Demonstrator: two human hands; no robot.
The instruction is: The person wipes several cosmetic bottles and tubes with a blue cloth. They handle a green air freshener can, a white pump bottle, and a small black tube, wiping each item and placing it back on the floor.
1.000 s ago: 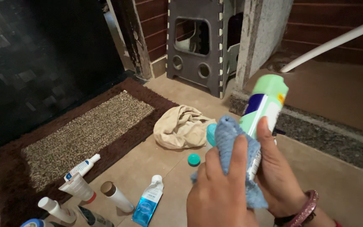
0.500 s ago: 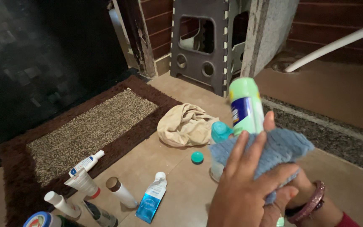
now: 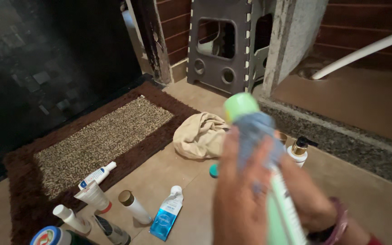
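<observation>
Several toiletry items lie on the tiled floor (image 3: 191, 204) at my 8 o'clock: a round tin (image 3: 51, 237) at the bottom edge, a white tube (image 3: 71, 219), a cone-shaped tube with a red cap (image 3: 91, 196), a slim white tube (image 3: 97, 174) on the edge of the brown rug (image 3: 100, 136), a white bottle with a bronze cap (image 3: 134, 207), and a blue pouch (image 3: 166, 218). At 12 o'clock a crumpled beige cloth (image 3: 199, 134) sits on the floor, with a teal cap (image 3: 213, 170) just in front of it and a grey folded step stool (image 3: 225, 45) leaning against the wall beyond.

My left hand (image 3: 239, 199) is at 6 o'clock, blurred, its grip closed on a blue cloth (image 3: 256, 131) pressed around the upper part of the green can (image 3: 239, 105). The can is tilted, its cap toward 11 o'clock and its body running down toward the bottom edge. My right hand (image 3: 311, 202), at 5 o'clock with a bangle (image 3: 339, 222) on the wrist, wraps the lower body of the can; the fingers are blurred but I see them curled on it.

At 3 o'clock a white pump bottle (image 3: 298, 152) stands beside the stone ledge (image 3: 341, 136).
</observation>
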